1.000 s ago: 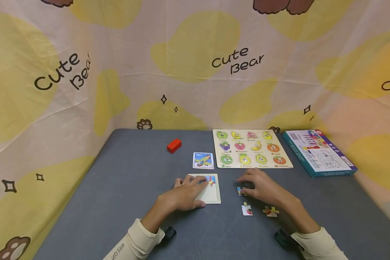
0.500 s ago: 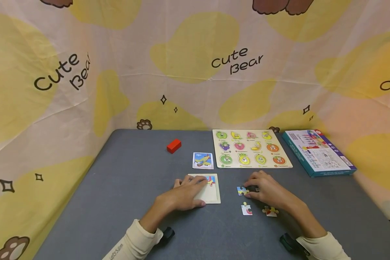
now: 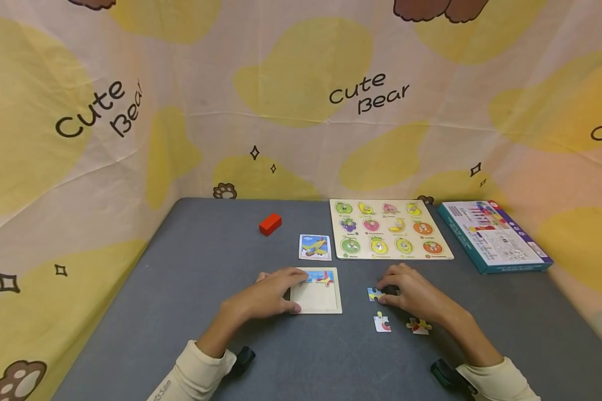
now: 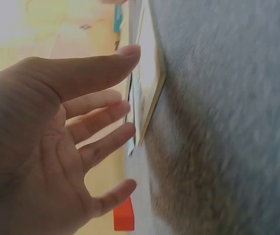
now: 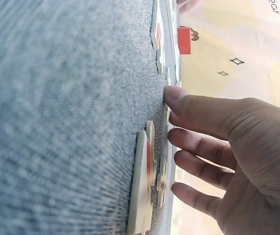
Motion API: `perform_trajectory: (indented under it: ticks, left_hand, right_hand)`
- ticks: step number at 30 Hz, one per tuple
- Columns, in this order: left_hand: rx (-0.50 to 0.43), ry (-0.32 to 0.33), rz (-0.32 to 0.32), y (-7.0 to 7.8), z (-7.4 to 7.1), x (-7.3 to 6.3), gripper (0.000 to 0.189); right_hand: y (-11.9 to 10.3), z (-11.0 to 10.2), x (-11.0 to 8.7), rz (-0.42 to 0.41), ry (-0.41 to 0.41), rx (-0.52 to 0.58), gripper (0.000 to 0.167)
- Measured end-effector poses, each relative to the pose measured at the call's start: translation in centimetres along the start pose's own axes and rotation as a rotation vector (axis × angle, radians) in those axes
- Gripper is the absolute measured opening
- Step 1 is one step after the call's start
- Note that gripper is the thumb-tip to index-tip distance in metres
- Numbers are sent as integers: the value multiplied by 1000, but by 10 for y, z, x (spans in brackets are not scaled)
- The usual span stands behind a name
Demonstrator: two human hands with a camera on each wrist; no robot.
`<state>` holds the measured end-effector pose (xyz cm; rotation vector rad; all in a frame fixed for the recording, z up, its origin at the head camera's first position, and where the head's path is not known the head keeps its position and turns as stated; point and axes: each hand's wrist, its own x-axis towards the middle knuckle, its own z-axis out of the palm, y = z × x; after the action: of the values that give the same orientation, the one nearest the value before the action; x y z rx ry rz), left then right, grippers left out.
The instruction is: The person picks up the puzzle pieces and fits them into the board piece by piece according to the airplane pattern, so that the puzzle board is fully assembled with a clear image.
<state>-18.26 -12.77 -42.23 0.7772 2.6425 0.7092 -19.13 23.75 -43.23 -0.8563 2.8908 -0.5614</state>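
Observation:
My left hand rests at the left edge of a shallow white puzzle tray, its fingers extended and apart in the left wrist view. Along the tray's top lie joined jigsaw pieces with a blue and red picture. To the right, my right hand pinches a blue and yellow jigsaw piece between thumb and forefinger, down at the table. Nearer me lie a white and pink jigsaw piece and a red and yellow jigsaw piece. An airplane picture card lies just behind the tray.
A fruit board lies at the back, with a teal-sided box on its right. A red block sits farther left. Behind the grey table hangs a printed cloth.
The left hand has slid left off the tray's middle, uncovering the joined pieces. The right hand has shifted slightly right and closed finger and thumb on the blue and yellow jigsaw piece.

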Motion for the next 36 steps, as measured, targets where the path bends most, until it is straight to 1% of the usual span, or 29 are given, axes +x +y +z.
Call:
perform_trajectory:
  ticks: [4,7,13,16,18,27,36]
  left_hand:
    - [-27,3,3,-6,-6,-1,73]
    - [-39,-11,5,-10,-8,-2,72]
    - [-54,-23,19,-12,-9,-2,73]
    - [-53,-24,15,-13,-8,-1,74]
    - [-52,-23,14,-14,-8,0,75]
    - [-51,-9,16,-17,-7,3,77]
    - [-52,-18,23,-18,-8,3,76]
  right_hand:
    - [0,0,1,7,0,8,18]
    - [0,0,1,5,4,6,18]
    - [-1,1,0,12,9,-8,18]
    - [-1,1,-1,31,8,-9,18]
    - [-1,1,-1,29,13,-10,18]
    - [-5,2,0,10,47,-34,15]
    - [-18,1,11,-33,63,-35,17]
